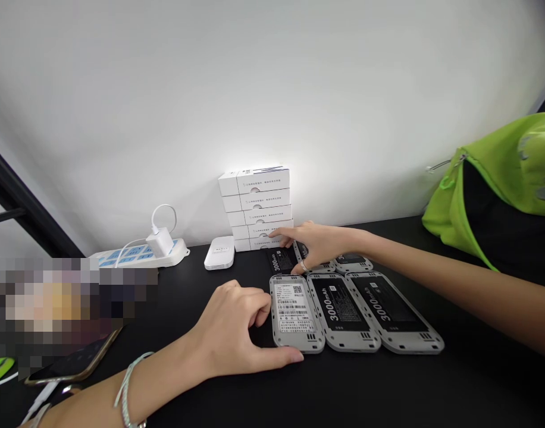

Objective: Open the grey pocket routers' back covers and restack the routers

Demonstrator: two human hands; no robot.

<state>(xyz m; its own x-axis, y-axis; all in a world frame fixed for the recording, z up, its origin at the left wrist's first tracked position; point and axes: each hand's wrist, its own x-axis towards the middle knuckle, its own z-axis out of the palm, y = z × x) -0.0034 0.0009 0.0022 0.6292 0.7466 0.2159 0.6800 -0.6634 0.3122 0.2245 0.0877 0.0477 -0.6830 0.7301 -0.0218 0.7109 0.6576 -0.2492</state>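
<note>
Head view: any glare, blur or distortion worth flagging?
Head view: hot glare on the white wall just above the stacked white boxes; the barcode label on the grey battery pack reads fairly sharp; wide-angle stretch toward the frame edges; pixelated patch at lower left.

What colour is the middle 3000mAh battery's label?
The label is black with white print, best in the head view.
</note>
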